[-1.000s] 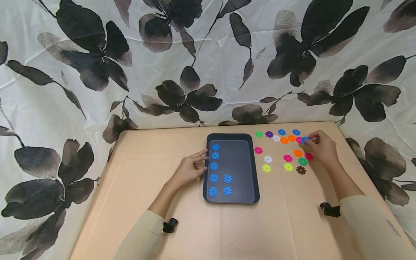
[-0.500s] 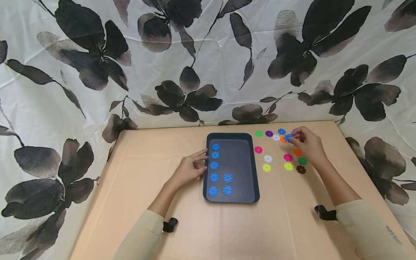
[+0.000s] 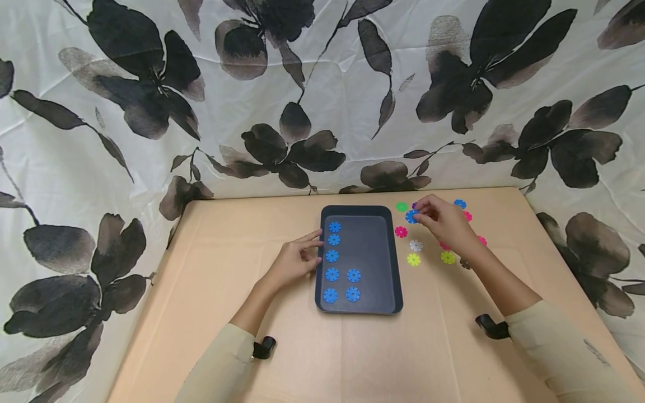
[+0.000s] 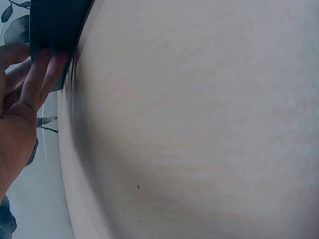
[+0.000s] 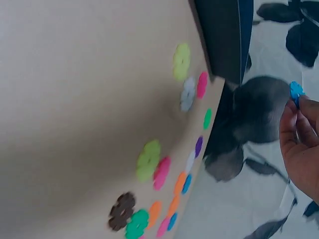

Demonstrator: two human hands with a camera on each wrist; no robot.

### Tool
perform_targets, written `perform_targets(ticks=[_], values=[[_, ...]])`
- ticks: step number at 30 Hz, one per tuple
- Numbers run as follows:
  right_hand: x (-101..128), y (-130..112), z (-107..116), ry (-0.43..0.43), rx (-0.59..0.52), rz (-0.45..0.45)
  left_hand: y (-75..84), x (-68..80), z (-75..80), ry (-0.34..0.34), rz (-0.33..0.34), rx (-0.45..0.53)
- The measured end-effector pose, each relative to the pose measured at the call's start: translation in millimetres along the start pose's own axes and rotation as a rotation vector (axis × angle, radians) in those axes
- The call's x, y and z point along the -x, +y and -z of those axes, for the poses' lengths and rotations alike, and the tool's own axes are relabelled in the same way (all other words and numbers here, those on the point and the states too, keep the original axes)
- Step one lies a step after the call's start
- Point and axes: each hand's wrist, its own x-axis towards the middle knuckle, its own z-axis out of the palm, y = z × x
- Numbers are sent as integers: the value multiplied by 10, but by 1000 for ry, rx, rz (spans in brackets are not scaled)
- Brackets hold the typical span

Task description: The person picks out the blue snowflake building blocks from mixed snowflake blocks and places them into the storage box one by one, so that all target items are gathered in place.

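Note:
My right hand (image 3: 439,221) pinches a blue snowflake disc (image 3: 411,216) in its fingertips, lifted above the table just right of the dark tray (image 3: 370,252); the right wrist view shows the same disc (image 5: 296,91) at my fingertips (image 5: 291,112). Several blue discs (image 3: 332,256) lie in the tray, in a left column and a short second one. My left hand (image 3: 297,260) rests at the tray's left rim (image 4: 52,30), its fingers (image 4: 42,74) touching the edge.
Loose coloured discs lie on the table right of the tray: green (image 3: 401,207), pink (image 3: 400,232), white (image 3: 415,245), yellow-green (image 3: 414,259), blue (image 3: 459,204). The beige table (image 3: 211,291) is backed by a floral curtain (image 3: 302,101).
My right hand has lifted a blue disc from the far right group and carried it left toward the tray. The left hand has stayed at the tray's rim.

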Motion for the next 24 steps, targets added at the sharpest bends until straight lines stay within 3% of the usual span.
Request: perform_targets(ticks=[9,18,24], values=[[-121,-244,-289,-147,8,62,5,13,6,1,-8,-1],[-150,-336,-653,-263,20,118,10,19,2,2,-21,10],[-169,-379,-836,-342,72,202,1,20,1,1,-17,-16]])
